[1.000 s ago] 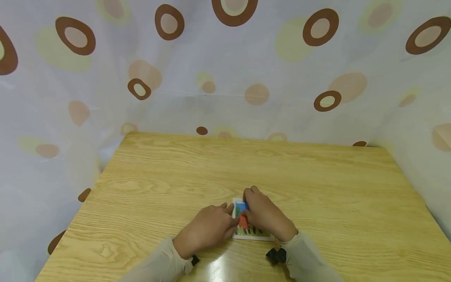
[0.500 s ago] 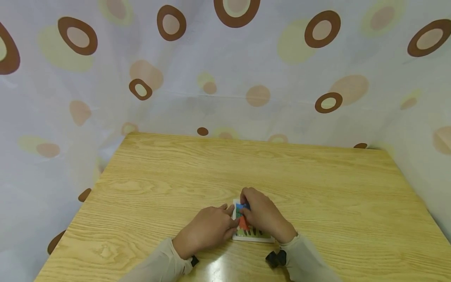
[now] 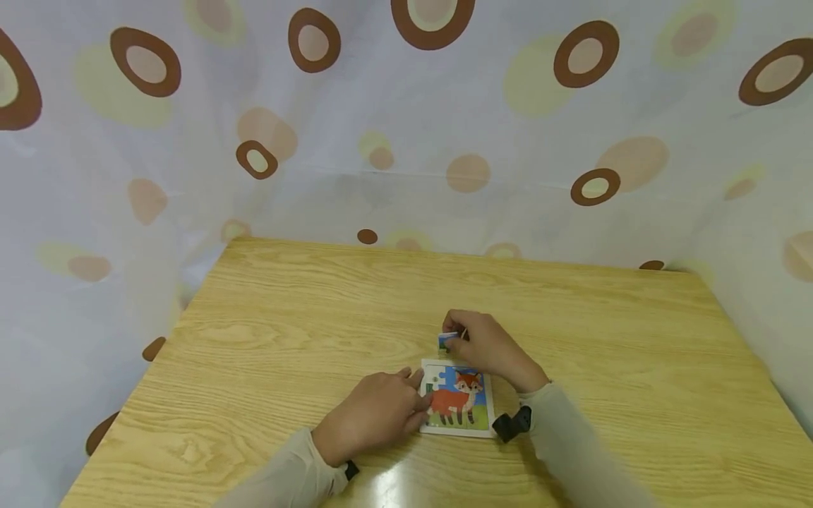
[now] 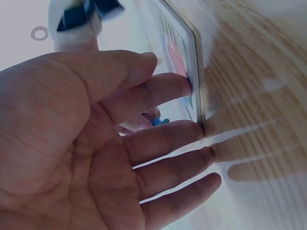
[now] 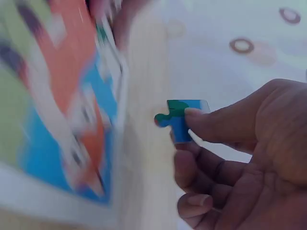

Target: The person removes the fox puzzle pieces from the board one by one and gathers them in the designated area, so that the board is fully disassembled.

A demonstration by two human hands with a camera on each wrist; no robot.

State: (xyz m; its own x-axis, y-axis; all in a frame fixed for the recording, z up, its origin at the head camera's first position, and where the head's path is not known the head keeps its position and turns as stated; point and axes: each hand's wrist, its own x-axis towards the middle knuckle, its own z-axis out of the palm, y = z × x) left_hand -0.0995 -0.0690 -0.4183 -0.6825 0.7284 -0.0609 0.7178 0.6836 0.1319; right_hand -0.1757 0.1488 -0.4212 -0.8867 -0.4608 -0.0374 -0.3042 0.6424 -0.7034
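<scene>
Piece (image 5: 180,129), blue and green: we pinch it between thumb and fingers of right hand (image 3: 488,347), just beyond far edge of fox puzzle (image 3: 454,401). Puzzle lies on surface (image 3: 584,339), gap (image 3: 433,372) at far left corner. Left hand (image 3: 377,410), fingers extended, touches puzzle's left edge.

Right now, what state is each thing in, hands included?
Puzzle: flat on the table, incomplete, with a gap at its upper left.
Piece: out of the puzzle, pinched.
Left hand: fingers extended, touching the puzzle's left edge.
Right hand: pinching the piece between thumb and fingers.
</scene>
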